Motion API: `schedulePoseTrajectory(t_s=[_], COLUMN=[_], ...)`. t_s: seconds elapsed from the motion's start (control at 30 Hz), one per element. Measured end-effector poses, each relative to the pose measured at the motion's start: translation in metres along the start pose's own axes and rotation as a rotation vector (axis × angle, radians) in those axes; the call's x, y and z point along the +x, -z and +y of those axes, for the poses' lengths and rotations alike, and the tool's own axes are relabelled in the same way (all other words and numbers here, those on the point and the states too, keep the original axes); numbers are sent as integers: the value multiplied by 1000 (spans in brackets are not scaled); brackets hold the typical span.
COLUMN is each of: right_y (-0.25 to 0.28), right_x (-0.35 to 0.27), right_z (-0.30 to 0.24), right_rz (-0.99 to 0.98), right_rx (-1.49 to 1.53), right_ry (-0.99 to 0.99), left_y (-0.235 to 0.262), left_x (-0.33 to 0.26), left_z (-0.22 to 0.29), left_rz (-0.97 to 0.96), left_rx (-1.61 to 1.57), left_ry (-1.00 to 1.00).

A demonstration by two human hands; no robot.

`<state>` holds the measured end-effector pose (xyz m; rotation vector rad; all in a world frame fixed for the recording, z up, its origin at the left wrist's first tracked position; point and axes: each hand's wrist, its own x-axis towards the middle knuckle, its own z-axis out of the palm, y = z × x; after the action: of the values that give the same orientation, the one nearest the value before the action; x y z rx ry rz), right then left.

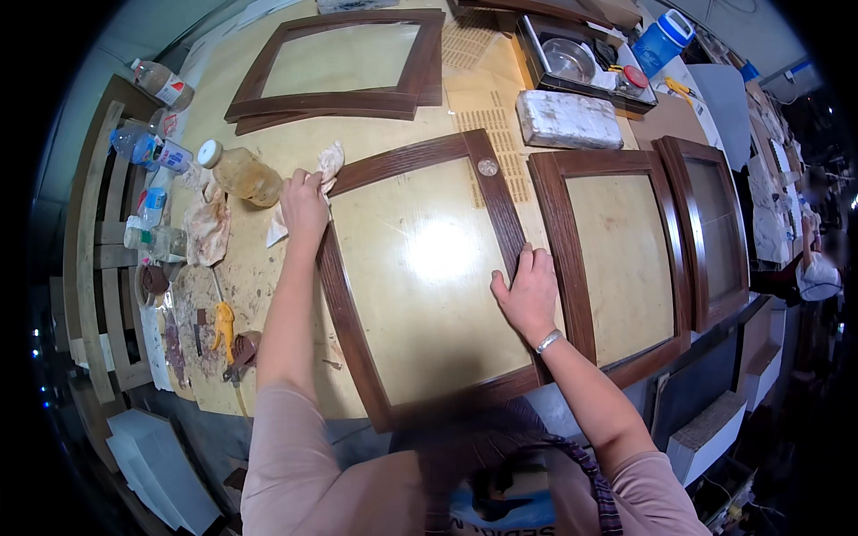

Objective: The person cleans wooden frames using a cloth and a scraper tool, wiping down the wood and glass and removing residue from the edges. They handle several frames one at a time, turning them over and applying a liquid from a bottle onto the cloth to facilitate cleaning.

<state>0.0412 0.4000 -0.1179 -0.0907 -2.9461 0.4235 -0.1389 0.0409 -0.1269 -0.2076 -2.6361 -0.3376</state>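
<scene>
Workshop setting; long table (268,295) with a pale, stained, glue-spotted top, cluttered along its left edge and far end.

Left hand (305,204): arm stretched straight forward, grip closed over a crumpled off-white cloth (326,170), pressing it onto the far left corner of a dark brown wooden frame (420,277). Right hand (528,293): wrist bent, metal bracelet on it, palm flat, fingers spread and laid on the frame's right rail near its middle; grip open, holding nothing, only bearing down.

The frame lies flat at the near edge of the table, in front of the person: rectangular, open-centred, coarse visible grain, matt brown stain; the pale table top shows through its middle. A small round disc (487,167) sits on its far right corner.

Just beside it on the right, a second similar frame (626,259), and a third past that. More frames (340,67) stacked at the far end. A plastic bottle (241,174) of amber liquid lies near the left hand. A white rough block (568,120) rests toward the far right, beside a dark tray (536,67) holding a metal bowl.
</scene>
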Motion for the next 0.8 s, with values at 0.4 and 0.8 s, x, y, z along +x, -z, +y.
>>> schedulePoseTrajectory(t_s=[0.4,0.8], right_y=[-5,22], right_x=[-3,-58], right_z=[3,-10], right_rz=[111,38], right_rx=[26,75], right_ry=[-40,-346], left_y=[119,151], left_x=[-87,-260], left_z=[-18,106], left_rz=[-34,-376], left_rx=[336,-302], left_ry=[-74,323])
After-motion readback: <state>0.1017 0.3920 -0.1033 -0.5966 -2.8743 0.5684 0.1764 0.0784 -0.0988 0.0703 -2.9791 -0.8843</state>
